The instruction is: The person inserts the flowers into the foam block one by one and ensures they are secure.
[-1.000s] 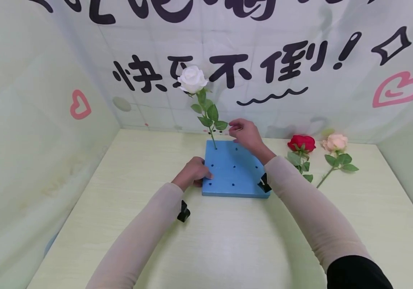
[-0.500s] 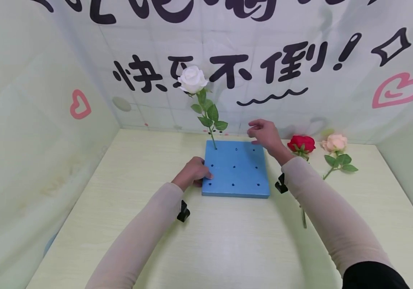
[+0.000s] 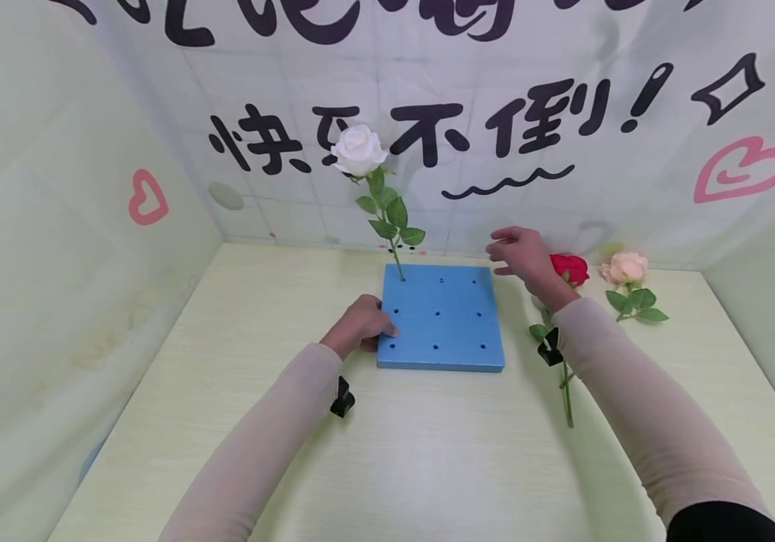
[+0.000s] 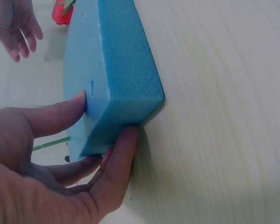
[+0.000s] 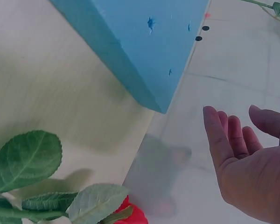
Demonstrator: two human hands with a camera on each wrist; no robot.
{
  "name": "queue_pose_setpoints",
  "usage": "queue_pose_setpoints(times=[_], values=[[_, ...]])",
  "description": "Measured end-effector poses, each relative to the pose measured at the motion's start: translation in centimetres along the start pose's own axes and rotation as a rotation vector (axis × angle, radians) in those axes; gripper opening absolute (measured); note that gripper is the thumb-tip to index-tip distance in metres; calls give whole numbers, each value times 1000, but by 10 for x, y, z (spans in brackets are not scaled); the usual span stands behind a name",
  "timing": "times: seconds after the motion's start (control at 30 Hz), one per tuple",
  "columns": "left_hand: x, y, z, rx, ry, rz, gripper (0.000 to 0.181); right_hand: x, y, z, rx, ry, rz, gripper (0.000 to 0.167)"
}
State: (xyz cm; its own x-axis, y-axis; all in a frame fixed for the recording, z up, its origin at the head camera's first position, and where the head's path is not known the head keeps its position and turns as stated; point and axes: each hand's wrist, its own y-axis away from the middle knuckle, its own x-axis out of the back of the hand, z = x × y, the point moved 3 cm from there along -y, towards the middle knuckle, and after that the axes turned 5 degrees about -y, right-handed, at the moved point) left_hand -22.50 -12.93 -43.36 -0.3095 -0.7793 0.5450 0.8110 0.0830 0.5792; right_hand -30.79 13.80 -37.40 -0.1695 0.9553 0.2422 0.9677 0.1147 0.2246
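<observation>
My left hand [image 3: 362, 325] grips the left edge of a blue foam board [image 3: 458, 327] with several small holes. In the left wrist view the thumb [image 4: 60, 114] lies on the board's top and the fingers press its side. A white rose [image 3: 359, 150] stands in the far-left hole, leaning slightly left. My right hand [image 3: 523, 260] hovers beyond the board's far right corner, fingers apart and holding nothing. Just right of it lies a red rose [image 3: 570, 269], partly hidden by the hand and forearm.
A pink rose [image 3: 624, 269] lies on the table [image 3: 469, 452] right of the red one, its lower stem hidden by my right arm. A white printed sheet [image 3: 293, 211] hangs behind the table.
My right hand has moved right, away from the white rose, past the board's far right corner towards the red rose. My left hand stays on the board's edge.
</observation>
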Motion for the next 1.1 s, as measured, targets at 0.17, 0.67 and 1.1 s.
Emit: queue_pose_setpoints(times=[0.17, 0.67, 1.1], values=[[1, 1, 0, -4, 6, -5, 73, 11, 4, 3, -16, 7, -7, 46], [-1, -2, -1, -10, 3, -1, 72, 49, 22, 21, -22, 101, 68, 48], [-1, -2, 0, -6, -25, 1, 69, 73, 29, 40, -114, 136, 97, 42]])
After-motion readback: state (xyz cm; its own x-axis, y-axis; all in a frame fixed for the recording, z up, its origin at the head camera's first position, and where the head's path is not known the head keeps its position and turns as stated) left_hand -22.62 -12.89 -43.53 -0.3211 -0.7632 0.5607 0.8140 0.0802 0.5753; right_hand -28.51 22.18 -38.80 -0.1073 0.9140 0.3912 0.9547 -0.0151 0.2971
